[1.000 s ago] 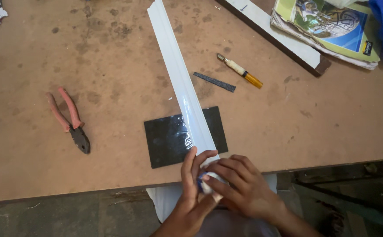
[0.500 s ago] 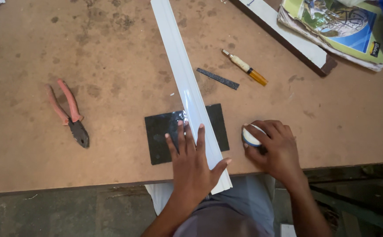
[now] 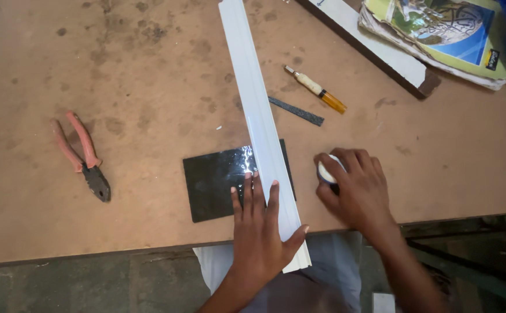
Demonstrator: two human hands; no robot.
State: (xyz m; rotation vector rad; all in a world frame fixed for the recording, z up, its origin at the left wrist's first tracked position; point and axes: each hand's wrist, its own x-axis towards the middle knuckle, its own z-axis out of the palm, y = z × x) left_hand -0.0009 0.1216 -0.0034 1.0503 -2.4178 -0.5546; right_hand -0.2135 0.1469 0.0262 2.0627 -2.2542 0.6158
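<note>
A long white plastic strip (image 3: 253, 98) runs from the top of the table down past its front edge, lying across a black rectangular sheet (image 3: 212, 182). My left hand (image 3: 259, 226) lies flat on the strip's near end and on the black sheet, fingers spread. To the right of the strip, my right hand (image 3: 354, 188) is curled over a small round white and dark object (image 3: 325, 172), perhaps a roll of tape, which rests on the table.
Red-handled pliers (image 3: 82, 156) lie at the left. A small tool with an amber handle (image 3: 317, 90) and a thin dark blade (image 3: 296, 111) lie right of the strip. At the top right are a wooden bar (image 3: 375, 49) and a printed booklet (image 3: 438, 26). The table's front edge (image 3: 90, 252) is close.
My hands came apart from the strip's near end: the left one now presses flat on the strip, and the right one carried the round object to the table at the right.
</note>
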